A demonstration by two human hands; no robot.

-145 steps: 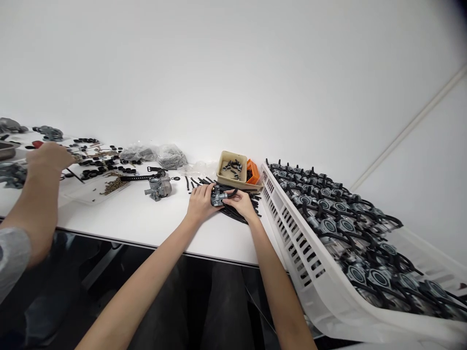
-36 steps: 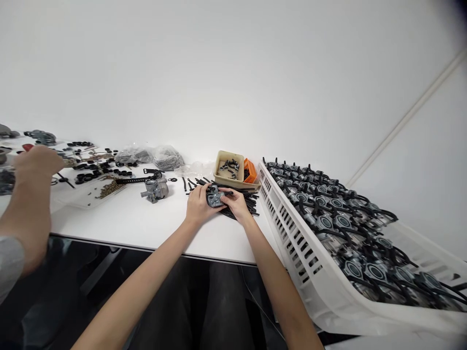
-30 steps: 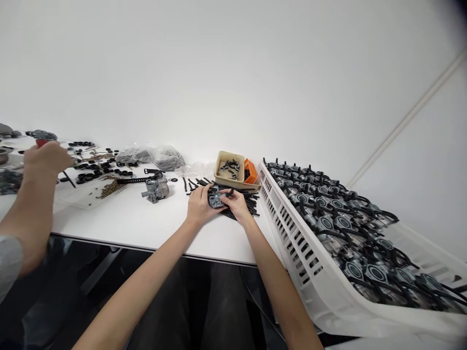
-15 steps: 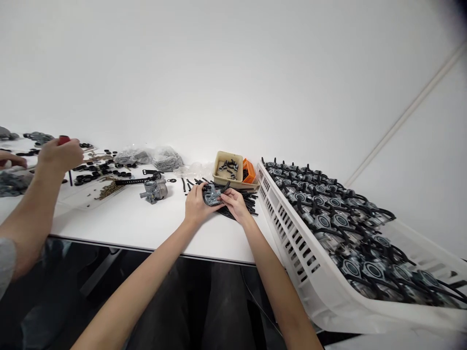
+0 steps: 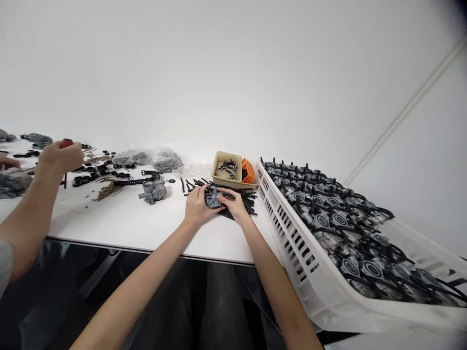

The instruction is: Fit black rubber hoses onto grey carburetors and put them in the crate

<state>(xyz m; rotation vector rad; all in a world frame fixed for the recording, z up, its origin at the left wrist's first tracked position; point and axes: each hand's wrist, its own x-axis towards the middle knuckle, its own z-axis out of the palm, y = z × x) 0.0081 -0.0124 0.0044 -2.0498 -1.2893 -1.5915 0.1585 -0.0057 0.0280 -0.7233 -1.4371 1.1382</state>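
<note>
Both my hands meet over the white table (image 5: 146, 226) on a small grey metal carburetor (image 5: 212, 198). My left hand (image 5: 197, 206) grips its left side with fingers curled. My right hand (image 5: 231, 204) pinches a short black hose (image 5: 226, 195) against the carburetor's right side. A heap of loose black hoses (image 5: 243, 203) lies right under and behind my hands. A second grey carburetor (image 5: 153, 190) stands alone on the table to the left.
A white slatted crate (image 5: 310, 265) full of carburetors with hoses fills the right. A beige tray (image 5: 228, 169) and an orange box (image 5: 249, 170) sit behind my hands. At far left, another person's hand (image 5: 58, 158) holds a red-handled tool among black rings, brass parts and plastic bags (image 5: 166, 158).
My hands have turned the carburetor slightly and pressed the hose on it. The other person's hand has lifted and shifted right with the red-handled tool.
</note>
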